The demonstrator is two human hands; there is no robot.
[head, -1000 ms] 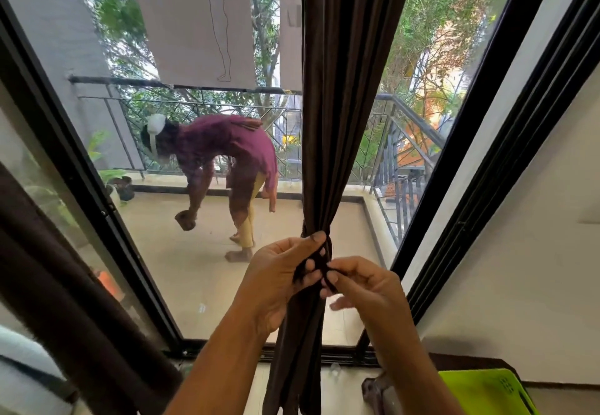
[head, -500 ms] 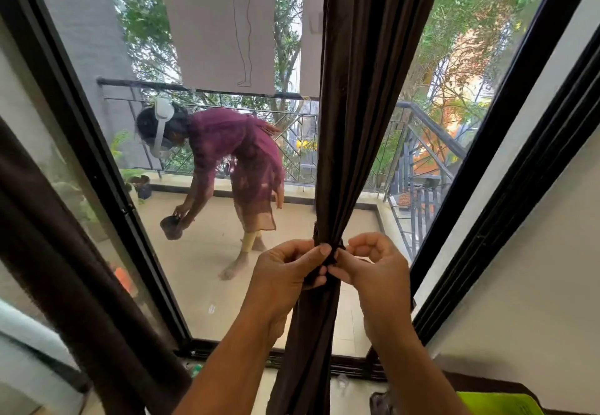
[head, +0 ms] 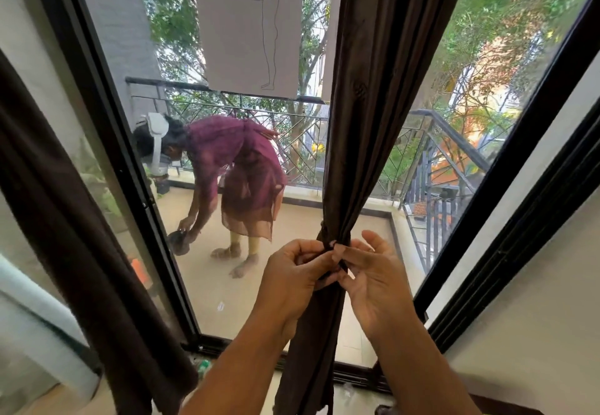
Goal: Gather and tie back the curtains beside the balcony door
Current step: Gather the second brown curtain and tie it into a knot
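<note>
both hands pinch tie, mostly hidden by fingers, around gathered curtain

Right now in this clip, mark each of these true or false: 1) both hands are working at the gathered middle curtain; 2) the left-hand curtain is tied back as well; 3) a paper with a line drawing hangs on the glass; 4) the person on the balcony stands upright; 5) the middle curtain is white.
1) True: the left hand and right hand pinch the tie around the middle curtain.
2) False: the left curtain hangs loose, with no tie showing.
3) True: the paper shows an outlined standing figure.
4) False: the person on the balcony bends forward, reaching down to the floor.
5) False: it is dark brown.
</note>
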